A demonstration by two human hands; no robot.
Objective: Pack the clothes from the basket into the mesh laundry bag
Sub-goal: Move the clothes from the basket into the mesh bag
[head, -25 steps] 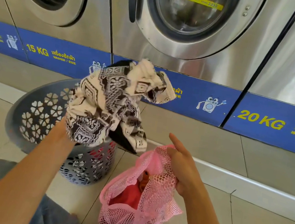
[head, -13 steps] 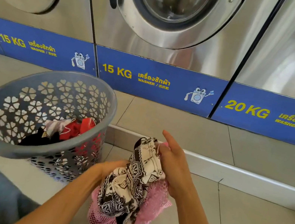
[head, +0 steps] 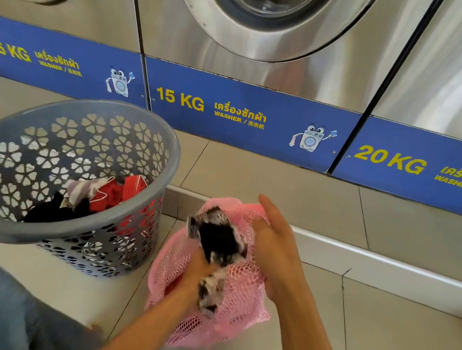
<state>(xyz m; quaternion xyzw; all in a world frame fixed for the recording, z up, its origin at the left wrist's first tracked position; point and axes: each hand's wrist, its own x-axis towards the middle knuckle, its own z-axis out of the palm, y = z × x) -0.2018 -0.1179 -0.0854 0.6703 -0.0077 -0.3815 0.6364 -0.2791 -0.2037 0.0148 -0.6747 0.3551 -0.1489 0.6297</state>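
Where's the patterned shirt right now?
Head view, lower centre: the patterned shirt is partly stuffed into the pink mesh bag on the floor, between both hands, right of the grey basket.

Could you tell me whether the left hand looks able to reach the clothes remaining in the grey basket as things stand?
Probably yes: the basket tilts its open mouth toward the person, but the left hand must leave the pink mesh bag first.

Left hand (head: 201,268) pushes patterned garment (head: 218,240) into pink mesh bag (head: 244,300).
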